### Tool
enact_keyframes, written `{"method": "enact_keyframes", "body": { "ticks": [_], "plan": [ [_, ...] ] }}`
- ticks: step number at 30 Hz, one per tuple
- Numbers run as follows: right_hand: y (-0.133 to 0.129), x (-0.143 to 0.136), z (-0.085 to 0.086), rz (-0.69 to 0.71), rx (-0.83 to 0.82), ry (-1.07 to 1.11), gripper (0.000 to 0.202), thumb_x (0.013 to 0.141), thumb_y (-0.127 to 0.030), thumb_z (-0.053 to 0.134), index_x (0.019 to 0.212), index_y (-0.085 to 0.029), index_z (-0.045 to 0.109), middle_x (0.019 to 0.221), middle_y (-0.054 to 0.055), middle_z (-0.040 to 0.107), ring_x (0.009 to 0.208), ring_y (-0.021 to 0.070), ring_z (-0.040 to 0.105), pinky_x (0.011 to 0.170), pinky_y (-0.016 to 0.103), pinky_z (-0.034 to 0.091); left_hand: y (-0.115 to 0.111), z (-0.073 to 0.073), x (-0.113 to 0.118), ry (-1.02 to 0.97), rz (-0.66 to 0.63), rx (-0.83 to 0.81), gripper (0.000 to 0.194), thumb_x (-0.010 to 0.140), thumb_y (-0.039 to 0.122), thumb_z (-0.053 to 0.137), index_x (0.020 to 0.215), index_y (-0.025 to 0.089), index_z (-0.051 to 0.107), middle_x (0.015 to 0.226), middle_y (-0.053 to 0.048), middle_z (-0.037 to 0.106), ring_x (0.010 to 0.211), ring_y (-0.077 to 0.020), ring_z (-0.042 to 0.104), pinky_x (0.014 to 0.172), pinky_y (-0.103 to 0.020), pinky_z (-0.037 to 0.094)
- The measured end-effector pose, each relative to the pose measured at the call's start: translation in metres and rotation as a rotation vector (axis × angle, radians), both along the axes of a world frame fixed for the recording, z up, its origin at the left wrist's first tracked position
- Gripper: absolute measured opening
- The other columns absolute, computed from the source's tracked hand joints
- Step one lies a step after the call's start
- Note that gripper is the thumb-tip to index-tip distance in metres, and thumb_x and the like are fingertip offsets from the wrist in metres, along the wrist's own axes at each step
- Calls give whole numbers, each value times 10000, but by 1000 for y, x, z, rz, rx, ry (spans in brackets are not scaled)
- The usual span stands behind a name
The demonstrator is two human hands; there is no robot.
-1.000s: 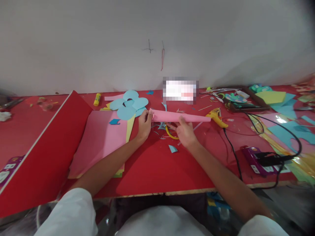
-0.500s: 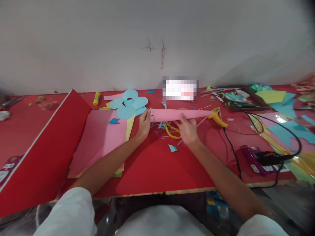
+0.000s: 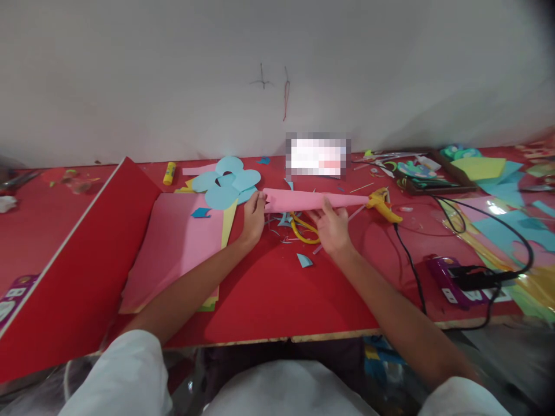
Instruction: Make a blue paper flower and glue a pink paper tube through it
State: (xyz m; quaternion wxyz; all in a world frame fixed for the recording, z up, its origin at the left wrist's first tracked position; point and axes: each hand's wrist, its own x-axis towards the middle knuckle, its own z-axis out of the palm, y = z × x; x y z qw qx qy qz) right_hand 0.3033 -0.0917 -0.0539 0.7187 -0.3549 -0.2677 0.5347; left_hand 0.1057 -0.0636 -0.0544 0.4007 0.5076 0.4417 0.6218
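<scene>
A long pink paper cone (image 3: 295, 200) lies sideways between my hands, its wide, notched end at the left and its narrow end at the right. My left hand (image 3: 254, 216) pinches the wide end. My right hand (image 3: 332, 226) grips the cone near its middle, thumb on the front and fingers beneath. Behind the narrow tip lies a yellow glue gun (image 3: 384, 209). Yellow-handled scissors (image 3: 303, 234) rest under the cone among blue scraps. A light blue paper flower (image 3: 228, 183) is just beyond my left hand.
Pink sheets (image 3: 177, 242) lie at the left beside a tilted red board (image 3: 87, 260). A glue stick (image 3: 169, 173) stands behind them. At the right are a purple power strip (image 3: 453, 282), black cables, a brown tray (image 3: 463, 186) and coloured papers. A blurred bright screen (image 3: 316, 157) is at the wall.
The pink cone has tipped slightly, its left end a little higher. My right hand has shifted slightly along it to the right. My left hand has barely moved.
</scene>
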Motion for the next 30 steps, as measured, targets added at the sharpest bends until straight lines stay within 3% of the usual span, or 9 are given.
{"method": "enact_keyframes", "body": {
  "ticks": [5, 8, 10, 18, 25, 30],
  "plan": [
    [8, 9, -4, -66, -13, 68, 466, 728, -388, 991, 922, -294, 578, 992, -20, 754, 1101, 223, 755, 1070, 480, 646, 2, -2, -1, -62, -35, -70, 305, 1008, 483, 659, 869, 213, 638, 833, -17, 593, 752, -154, 518, 676, -266, 438],
    [6, 6, 1, -7, 45, 4, 420, 759, -402, 970, 957, -293, 616, 1085, 11, 788, 1223, 250, 747, 1124, 492, 619, 6, -8, -3, -26, -26, -71, 149, 963, 311, 668, 868, 196, 655, 828, -4, 616, 771, -145, 539, 697, -247, 446],
    [3, 2, 6, 34, 87, -42, 413, 774, -419, 960, 1011, -291, 647, 1144, 34, 807, 1293, 274, 730, 1166, 516, 595, 9, -13, -4, -35, -12, -59, 127, 948, 285, 664, 863, 192, 646, 840, -1, 622, 783, -142, 540, 706, -242, 446],
    [1, -4, 12, 53, 154, -137, 447, 772, -453, 960, 1075, -287, 677, 1175, 50, 826, 1310, 286, 728, 1200, 520, 563, 10, -11, -4, -64, 44, -8, 580, 927, 733, 684, 749, 213, 496, 749, 19, 437, 694, -136, 393, 647, -279, 369],
    [0, -4, 6, 49, 114, -103, 435, 771, -452, 961, 1016, -280, 645, 1093, 29, 797, 1219, 253, 743, 1102, 473, 622, 5, -5, -4, 68, 73, 36, 572, 955, 679, 702, 720, 205, 485, 712, 21, 439, 678, -128, 378, 627, -285, 333],
    [10, 8, -7, -36, 6, 46, 448, 763, -409, 971, 952, -279, 587, 1029, -5, 771, 1131, 228, 755, 1054, 478, 648, 5, -7, -1, -78, 24, -1, 478, 974, 677, 670, 855, 221, 588, 747, 15, 489, 647, -134, 421, 578, -269, 372]
  ]
}}
